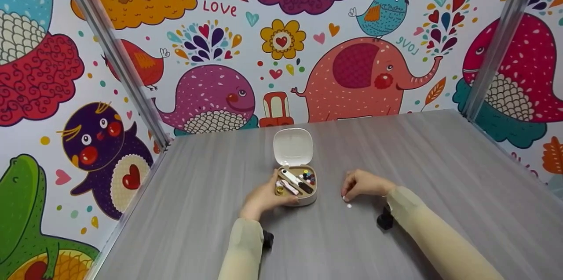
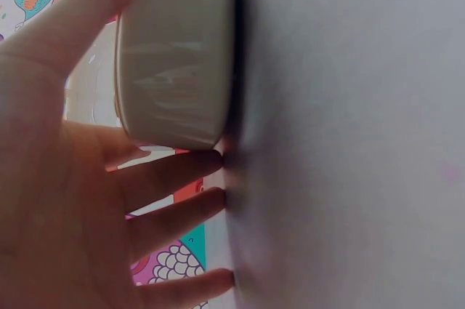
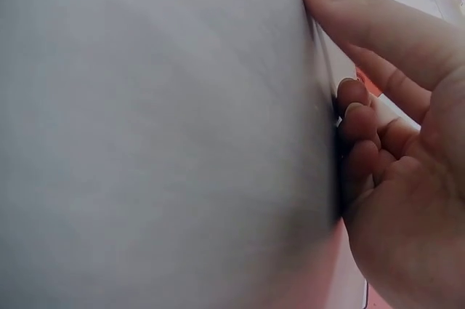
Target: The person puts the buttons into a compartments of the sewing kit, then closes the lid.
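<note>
A small cream sewing box stands on the table with its white lid raised. My left hand holds it, thumb along the front and fingers at its left side. Inside lie a slim white-and-black tool, a pale pinkish tool, a gold-coloured round piece and several coloured buttons. To the right of the box, my right hand is low over the table, thumb and forefinger pinching a tiny white button. Another white button lies flat just in front of those fingertips.
The grey wood-grain table runs back to a wall printed with cartoon animals. Metal posts rise at the left and right rear corners.
</note>
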{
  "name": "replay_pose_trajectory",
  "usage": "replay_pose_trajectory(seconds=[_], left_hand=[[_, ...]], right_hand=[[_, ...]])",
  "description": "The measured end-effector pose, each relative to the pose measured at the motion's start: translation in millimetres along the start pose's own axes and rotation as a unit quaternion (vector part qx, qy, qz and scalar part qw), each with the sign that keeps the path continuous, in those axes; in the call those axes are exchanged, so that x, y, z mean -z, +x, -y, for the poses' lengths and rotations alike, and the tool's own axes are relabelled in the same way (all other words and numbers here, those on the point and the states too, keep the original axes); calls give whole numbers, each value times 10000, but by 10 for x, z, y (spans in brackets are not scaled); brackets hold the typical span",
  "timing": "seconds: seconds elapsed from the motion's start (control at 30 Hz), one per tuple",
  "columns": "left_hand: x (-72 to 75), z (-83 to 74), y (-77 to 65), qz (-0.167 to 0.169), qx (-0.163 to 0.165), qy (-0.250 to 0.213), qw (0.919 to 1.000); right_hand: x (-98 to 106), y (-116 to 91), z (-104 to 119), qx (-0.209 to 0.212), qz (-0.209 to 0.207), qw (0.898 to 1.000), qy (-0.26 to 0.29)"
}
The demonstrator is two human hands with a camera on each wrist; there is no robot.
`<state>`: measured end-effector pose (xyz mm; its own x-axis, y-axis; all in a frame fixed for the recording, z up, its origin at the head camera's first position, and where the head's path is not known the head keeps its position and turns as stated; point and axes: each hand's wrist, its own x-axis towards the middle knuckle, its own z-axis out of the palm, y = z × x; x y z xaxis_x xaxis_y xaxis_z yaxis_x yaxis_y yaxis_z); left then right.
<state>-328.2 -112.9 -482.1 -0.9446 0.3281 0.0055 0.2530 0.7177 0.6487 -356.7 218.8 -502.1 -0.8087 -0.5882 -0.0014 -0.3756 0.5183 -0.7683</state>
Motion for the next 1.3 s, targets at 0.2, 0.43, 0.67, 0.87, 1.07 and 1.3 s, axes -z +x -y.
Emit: replay_pose_trajectory(seconds=[0.2,0.43,0.67,0.87,1.07,1.3], left_hand=[[-1,-1,-9,22,61,-5,10000],[3,-13,-6,64,124,-66,9999],[1,-6,-6,79,148,-104,9998],[4,14,21,73,67,-37,9999],[8,1,24,39,92,-24,9999],[-11,5,9,40,80,-151,9998]], right_hand=[[11,-12,5,-97,-60,9999,62],[37,-8,32,-111,5,9998,190],[88,21,45,-168,-15,9992,374],[172,58,87,-304,-148,9971,688],[288,94,157,-331,-358,9963,706],[415,140,264,-442,-541,9966,442]])
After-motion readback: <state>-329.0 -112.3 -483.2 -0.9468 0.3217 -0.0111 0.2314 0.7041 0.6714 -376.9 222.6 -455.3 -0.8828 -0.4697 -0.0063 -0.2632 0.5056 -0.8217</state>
